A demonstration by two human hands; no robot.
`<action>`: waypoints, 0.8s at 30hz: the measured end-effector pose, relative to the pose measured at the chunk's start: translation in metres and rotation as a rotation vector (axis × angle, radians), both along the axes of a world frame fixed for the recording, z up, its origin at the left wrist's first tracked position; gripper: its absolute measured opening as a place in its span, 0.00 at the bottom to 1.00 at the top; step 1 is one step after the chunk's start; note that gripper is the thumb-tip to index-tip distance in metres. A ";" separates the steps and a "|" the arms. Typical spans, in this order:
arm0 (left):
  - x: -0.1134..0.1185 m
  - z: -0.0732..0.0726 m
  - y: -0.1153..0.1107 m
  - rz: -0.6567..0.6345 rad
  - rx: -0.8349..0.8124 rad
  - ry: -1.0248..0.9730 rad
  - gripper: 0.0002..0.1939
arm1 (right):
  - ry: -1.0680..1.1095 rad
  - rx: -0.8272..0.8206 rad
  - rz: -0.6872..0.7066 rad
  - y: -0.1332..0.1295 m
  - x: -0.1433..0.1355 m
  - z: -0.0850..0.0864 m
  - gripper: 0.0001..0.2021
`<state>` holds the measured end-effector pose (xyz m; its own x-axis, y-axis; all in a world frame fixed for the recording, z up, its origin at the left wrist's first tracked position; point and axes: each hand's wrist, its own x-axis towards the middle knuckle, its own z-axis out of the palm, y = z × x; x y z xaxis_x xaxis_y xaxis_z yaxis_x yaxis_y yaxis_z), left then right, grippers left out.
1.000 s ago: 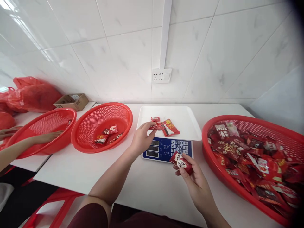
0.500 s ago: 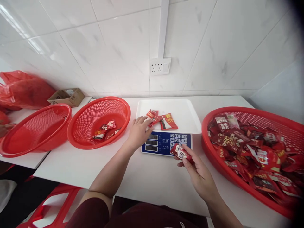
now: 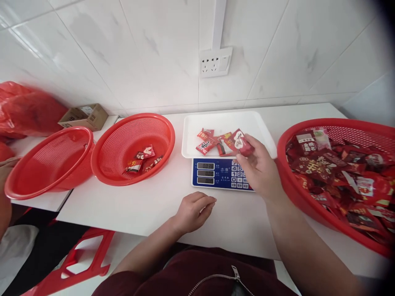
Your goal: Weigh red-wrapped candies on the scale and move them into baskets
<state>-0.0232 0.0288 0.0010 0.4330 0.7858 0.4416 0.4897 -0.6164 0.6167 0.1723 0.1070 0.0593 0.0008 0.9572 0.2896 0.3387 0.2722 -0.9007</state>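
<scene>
My right hand (image 3: 261,170) grips a small dark red snack packet (image 3: 241,142) with white lettering, low over the white weighing tray (image 3: 191,123). Beside that packet, a red packet with yellow print (image 3: 224,144) lies on the tray. Two smaller red packets (image 3: 206,145) are at its left. Below the tray shows the blue panel of the digital scale (image 3: 225,174), its keys partly hidden by my right hand. My left hand (image 3: 195,211) rests closed near the table's front, fingers curled together, nothing visible in them.
A large red basket (image 3: 285,172) full of packets stands at the right. Left of the scale is a red basket (image 3: 106,135) with several packets, then another red basket (image 3: 46,187). Behind are a cardboard box (image 3: 95,119) and red bags (image 3: 31,109). Another person's hand (image 3: 9,161) touches the leftmost basket.
My left hand has let go of the packets on the tray and drawn back toward me. My right hand has carried its packet from over the keypad up to the tray.
</scene>
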 end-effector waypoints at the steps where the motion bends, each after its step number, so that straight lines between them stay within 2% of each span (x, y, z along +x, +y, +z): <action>1: -0.001 0.000 -0.001 0.006 -0.010 -0.011 0.10 | -0.078 0.014 0.030 0.005 -0.001 0.003 0.27; 4: -0.002 0.002 0.000 0.014 -0.006 -0.049 0.09 | -0.351 0.019 0.053 0.015 -0.002 0.011 0.29; 6: -0.002 0.002 0.002 0.015 0.005 -0.068 0.09 | -0.446 0.026 0.038 0.015 -0.002 0.015 0.26; 10: 0.001 0.001 0.003 -0.005 0.018 -0.084 0.08 | -0.430 0.060 0.039 0.003 0.003 0.016 0.21; 14: 0.002 -0.001 0.003 -0.026 0.060 -0.114 0.08 | -0.400 0.043 -0.005 -0.021 0.018 0.006 0.19; 19: 0.001 0.000 0.005 -0.026 0.055 -0.126 0.08 | -0.331 -0.121 -0.054 -0.056 0.043 -0.006 0.16; 24: 0.003 0.004 0.007 -0.040 0.051 -0.129 0.08 | -0.391 -0.206 -0.174 -0.083 0.070 0.000 0.15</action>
